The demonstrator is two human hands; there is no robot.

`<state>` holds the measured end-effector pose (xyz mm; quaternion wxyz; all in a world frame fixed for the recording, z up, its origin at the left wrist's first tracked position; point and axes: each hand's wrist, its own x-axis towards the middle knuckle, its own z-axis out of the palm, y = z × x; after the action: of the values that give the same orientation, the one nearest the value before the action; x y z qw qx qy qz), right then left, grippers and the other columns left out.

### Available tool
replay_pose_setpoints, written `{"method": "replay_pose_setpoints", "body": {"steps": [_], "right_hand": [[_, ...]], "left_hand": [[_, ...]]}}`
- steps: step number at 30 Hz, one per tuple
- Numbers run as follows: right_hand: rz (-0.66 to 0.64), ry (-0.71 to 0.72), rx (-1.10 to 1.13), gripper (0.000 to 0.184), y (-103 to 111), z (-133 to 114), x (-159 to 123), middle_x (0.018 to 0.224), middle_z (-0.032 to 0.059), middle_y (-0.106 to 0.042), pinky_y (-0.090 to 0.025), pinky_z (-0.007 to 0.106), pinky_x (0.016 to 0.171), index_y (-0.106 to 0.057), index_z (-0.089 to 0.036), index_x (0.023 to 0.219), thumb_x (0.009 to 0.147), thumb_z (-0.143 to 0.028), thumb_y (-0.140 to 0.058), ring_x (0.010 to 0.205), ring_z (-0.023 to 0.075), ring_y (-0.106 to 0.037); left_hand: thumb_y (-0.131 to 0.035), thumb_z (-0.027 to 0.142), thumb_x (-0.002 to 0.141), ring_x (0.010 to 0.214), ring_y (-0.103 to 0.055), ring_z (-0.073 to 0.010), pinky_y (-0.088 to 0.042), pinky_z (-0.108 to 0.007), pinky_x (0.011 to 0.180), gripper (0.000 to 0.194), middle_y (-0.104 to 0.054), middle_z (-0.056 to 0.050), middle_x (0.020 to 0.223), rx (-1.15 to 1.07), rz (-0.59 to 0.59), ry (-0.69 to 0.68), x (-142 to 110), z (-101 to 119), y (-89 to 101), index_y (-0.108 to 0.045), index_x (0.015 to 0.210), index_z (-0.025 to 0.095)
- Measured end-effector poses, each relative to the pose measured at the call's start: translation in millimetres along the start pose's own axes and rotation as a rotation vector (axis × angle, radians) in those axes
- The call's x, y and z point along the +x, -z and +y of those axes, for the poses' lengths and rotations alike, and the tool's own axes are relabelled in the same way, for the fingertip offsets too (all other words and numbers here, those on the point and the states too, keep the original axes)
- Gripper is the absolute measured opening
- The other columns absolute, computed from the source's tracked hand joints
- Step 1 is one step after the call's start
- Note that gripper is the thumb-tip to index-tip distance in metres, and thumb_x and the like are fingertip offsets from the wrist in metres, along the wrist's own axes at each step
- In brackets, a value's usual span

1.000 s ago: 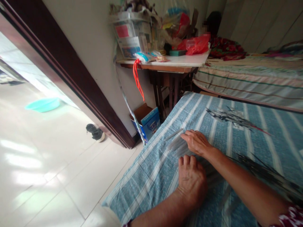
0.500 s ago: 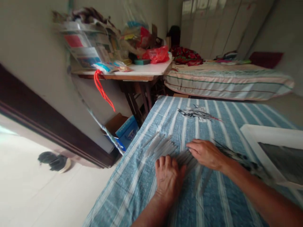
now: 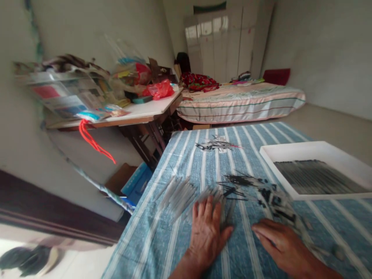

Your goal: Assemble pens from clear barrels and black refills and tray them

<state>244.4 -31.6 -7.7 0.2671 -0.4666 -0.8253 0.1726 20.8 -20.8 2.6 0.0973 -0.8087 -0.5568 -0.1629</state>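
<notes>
My left hand [image 3: 206, 230] lies palm down with its fingers spread on a bunch of thin grey translucent sticks [image 3: 212, 193], which look like pen refills. Just left of it, a second bunch of such sticks [image 3: 178, 195] is fanned out on the striped blue cloth [image 3: 171, 248]. Low over the cloth on the right is my right hand [image 3: 281, 242], its fingers stretched loosely leftward and nothing visible in them. Beyond that hand lie a pile of thin black sticks [image 3: 244, 179] and a heap of small black and clear pieces [image 3: 277, 203].
A white tray [image 3: 290, 145] with rows of dark slim sticks [image 3: 316, 176] stands at the right. Farther back on the cloth is a small pile of black and clear sticks [image 3: 216, 145]. A cluttered side table [image 3: 145, 112], a blue box [image 3: 138, 182] and a bed [image 3: 241, 100] surround it.
My right hand has drawn back from the grey sticks toward the lower right. My left hand stays on them, fingers now more spread. The view has swung right, showing more of the tray.
</notes>
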Motion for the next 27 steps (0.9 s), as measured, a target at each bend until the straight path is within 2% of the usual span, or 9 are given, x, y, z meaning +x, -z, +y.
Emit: {"method": "replay_pose_setpoints", "body": {"steps": [3, 7, 10, 18, 27], "right_hand": [[-0.057, 0.002, 0.01, 0.031, -1, 0, -3, 0.071, 0.0022, -0.063, -0.043, 0.023, 0.061, -0.064, -0.024, 0.078, 0.09, -0.017, -0.037, 0.066, 0.0133, -0.06], [-0.118, -0.01, -0.01, 0.03, -1, 1, -1, 0.072, 0.0017, -0.06, -0.04, 0.024, 0.061, -0.062, -0.022, 0.08, 0.09, -0.014, -0.035, 0.068, 0.013, -0.058], [-0.138, -0.019, -0.012, 0.028, -2, 2, -1, 0.074, 0.0014, -0.059, -0.038, 0.024, 0.062, -0.06, -0.02, 0.079, 0.09, -0.012, -0.036, 0.07, 0.0127, -0.057], [-0.097, 0.02, -0.016, 0.025, -11, 5, -2, 0.077, 0.0005, -0.059, -0.037, 0.025, 0.068, -0.057, -0.019, 0.073, 0.086, -0.007, -0.04, 0.076, 0.014, -0.054], [-0.036, 0.005, -0.01, 0.025, -15, 4, -5, 0.078, 0.0011, -0.058, -0.036, 0.026, 0.07, -0.057, -0.019, 0.074, 0.086, -0.007, -0.039, 0.079, 0.0148, -0.052]], "left_hand": [[-0.058, 0.05, 0.075, 0.119, -0.044, -0.0326, -0.033, -0.054, 0.1, 0.054, -0.053, -0.013, 0.13, 0.007, -0.037, -0.037, 4, 7, -4.2, -0.055, 0.119, 0.019], [-0.051, 0.032, 0.083, 0.116, -0.048, -0.0289, -0.036, -0.05, 0.099, 0.033, -0.057, -0.011, 0.125, 0.058, -0.016, 0.001, 8, 5, -9.4, -0.059, 0.112, 0.019], [-0.048, 0.021, 0.083, 0.114, -0.051, -0.0276, -0.038, -0.047, 0.098, 0.025, -0.06, -0.011, 0.12, 0.133, 0.022, 0.016, 7, -2, -13.7, -0.062, 0.103, 0.016], [-0.043, 0.005, 0.081, 0.11, -0.053, -0.0276, -0.04, -0.043, 0.094, 0.03, -0.062, -0.013, 0.115, 0.343, 0.075, -0.004, 4, -20, -21.3, -0.06, 0.105, 0.012], [-0.042, 0.004, 0.082, 0.103, -0.055, -0.0266, -0.042, -0.039, 0.089, 0.026, -0.06, -0.015, 0.112, 0.372, 0.04, 0.068, 17, -33, -14.3, -0.057, 0.104, 0.009]]}}
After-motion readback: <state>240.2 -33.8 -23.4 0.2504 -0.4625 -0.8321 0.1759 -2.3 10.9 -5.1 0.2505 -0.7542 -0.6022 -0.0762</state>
